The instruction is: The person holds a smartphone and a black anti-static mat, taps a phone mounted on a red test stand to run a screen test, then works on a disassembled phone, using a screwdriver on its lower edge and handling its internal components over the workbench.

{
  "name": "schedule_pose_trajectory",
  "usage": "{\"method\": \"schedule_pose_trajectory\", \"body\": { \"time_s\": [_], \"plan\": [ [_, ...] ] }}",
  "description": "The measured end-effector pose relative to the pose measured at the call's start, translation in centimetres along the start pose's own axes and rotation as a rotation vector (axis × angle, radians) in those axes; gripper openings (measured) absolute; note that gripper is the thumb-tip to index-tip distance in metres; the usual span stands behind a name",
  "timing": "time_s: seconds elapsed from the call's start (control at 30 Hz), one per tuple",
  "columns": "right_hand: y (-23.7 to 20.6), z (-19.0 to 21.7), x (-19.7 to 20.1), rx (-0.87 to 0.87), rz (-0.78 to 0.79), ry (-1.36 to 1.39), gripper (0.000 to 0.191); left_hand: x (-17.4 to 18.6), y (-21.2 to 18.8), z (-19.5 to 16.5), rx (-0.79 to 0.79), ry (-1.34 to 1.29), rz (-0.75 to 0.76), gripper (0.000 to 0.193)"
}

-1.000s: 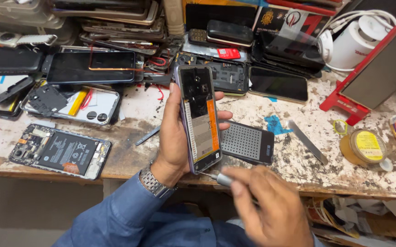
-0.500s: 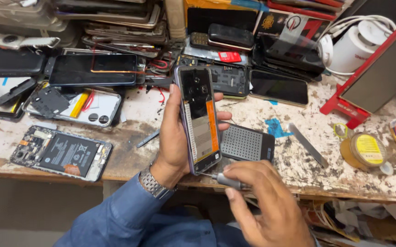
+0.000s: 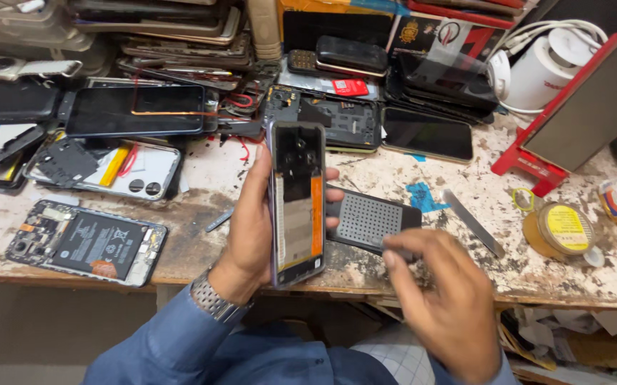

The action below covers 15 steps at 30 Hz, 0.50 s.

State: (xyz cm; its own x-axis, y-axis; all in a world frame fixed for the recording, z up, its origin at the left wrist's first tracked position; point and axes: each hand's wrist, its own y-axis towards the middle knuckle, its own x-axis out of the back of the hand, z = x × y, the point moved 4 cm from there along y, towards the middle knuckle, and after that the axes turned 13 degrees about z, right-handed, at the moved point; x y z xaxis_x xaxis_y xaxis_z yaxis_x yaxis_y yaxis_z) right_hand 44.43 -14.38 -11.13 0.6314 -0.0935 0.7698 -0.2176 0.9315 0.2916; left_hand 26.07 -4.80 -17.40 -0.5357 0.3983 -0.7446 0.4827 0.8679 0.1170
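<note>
My left hand (image 3: 248,235) grips an opened phone (image 3: 296,203) with its back cover off, held upright over the front of the workbench (image 3: 194,246). An orange strip runs down the phone's right side. My right hand (image 3: 440,299) is to the right of the phone, its fingertips bunched at the near edge of a black perforated pad (image 3: 369,219) that lies on the bench. A small screwdriver is pinched in those fingers, and only a short dark tip shows. A metal watch sits on my left wrist.
An opened phone with a bare battery (image 3: 87,242) lies at the front left. Behind it is another opened phone (image 3: 105,167). Stacks of phones and screens fill the back. A flat metal blade (image 3: 472,222), a yellow-lidded jar (image 3: 562,229) and a red stand (image 3: 572,121) are on the right.
My right hand has left the phone's bottom edge and moved right and up to the black pad. The left hand has kept the phone still.
</note>
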Motion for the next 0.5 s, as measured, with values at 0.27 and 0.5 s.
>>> {"method": "schedule_pose_trajectory", "body": {
  "time_s": [0.27,0.5],
  "plan": [
    [0.8,-0.9,-0.6,-0.003,0.042,-0.020,0.015,-1.1,0.8,3.3,0.162,0.044,0.108,0.070],
    [-1.0,-0.1,1.2,-0.016,-0.057,-0.036,0.018,-0.3,1.4,3.0,0.135,0.002,0.035,0.072]
  ]
}}
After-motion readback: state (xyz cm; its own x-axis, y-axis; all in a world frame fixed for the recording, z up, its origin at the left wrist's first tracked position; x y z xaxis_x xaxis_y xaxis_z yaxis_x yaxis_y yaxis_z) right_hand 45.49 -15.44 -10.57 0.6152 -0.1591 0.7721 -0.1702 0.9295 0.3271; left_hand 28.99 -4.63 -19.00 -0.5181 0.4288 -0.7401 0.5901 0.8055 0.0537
